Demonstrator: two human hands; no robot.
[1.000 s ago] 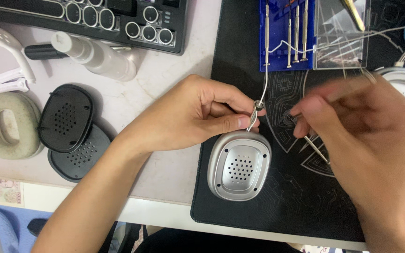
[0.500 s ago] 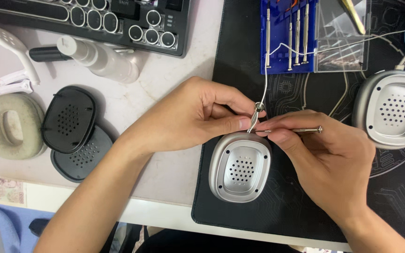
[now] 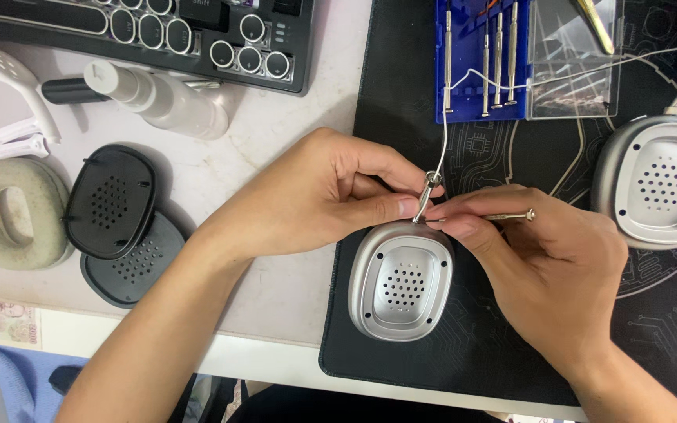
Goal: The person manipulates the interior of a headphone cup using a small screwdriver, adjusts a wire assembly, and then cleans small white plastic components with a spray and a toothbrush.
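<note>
- Silver earcup [image 3: 401, 283] of a headphone lies flat on a black mat [image 3: 464, 360] near the table's front edge, its perforated inner face up, its long axis running toward and away from the person.
- Its thin metal stem [image 3: 426, 196] rises from the top edge of the cup, tilted slightly right, and carries on as a wire toward the far side of the mat.
- Left hand [image 3: 331, 196] comes in from the left; its thumb and forefinger are pinched on the stem just above the cup.
- Right hand [image 3: 542, 266] comes in from the lower right; its fingertips are closed on a slim screwdriver [image 3: 495, 216], which lies almost level, the tip pointing left and meeting the base of the stem, the round end cap pointing right.
- Both grips are narrow and sit just above the cup, touching nothing else.
- Second silver earcup [image 3: 656, 182] rests at the mat's right edge, well apart.
- Blue case of small screwdrivers [image 3: 479, 59] with a clear lid sits at the far side of the mat, the tools lying lengthwise away from the person.
- Left of the mat, on the pale table [image 3: 276, 157]: two black perforated covers [image 3: 111, 204], a beige ear cushion [image 3: 13, 213], a clear spray bottle [image 3: 158, 98] lying on its side, and a dark keyboard [image 3: 158, 27] with round keys.
- A small printed paper slip [image 3: 5, 333] lies at the front left edge.
</note>
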